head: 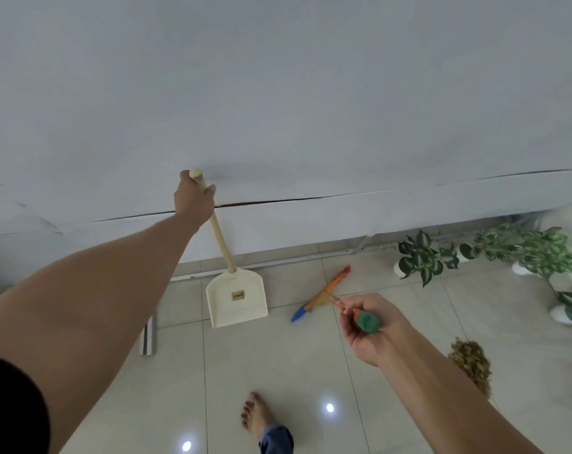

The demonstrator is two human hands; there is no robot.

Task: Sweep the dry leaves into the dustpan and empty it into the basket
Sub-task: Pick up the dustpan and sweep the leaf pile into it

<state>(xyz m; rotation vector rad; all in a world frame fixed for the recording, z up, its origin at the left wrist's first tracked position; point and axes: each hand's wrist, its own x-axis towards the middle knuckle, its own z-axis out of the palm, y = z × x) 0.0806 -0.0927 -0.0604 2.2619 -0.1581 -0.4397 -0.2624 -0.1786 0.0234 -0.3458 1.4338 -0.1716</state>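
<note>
My left hand (194, 198) grips the top of the wooden handle of a cream dustpan (237, 298), whose pan rests tilted on the tiled floor by the wall. My right hand (373, 326) is closed around the green-capped end of a broom handle. The broom's orange and blue head (320, 294) lies on the floor just right of the dustpan. A pile of dry brown leaves (471, 365) sits on the floor at the right, partly hidden behind my right forearm. No basket is in view.
A large grey-white panel (278, 109) fills the upper view, with a metal rail along its base. Potted green plants (514, 253) stand at the right. A striped bar (148, 339) lies on the floor at the left. My bare foot (256, 417) is at the bottom centre.
</note>
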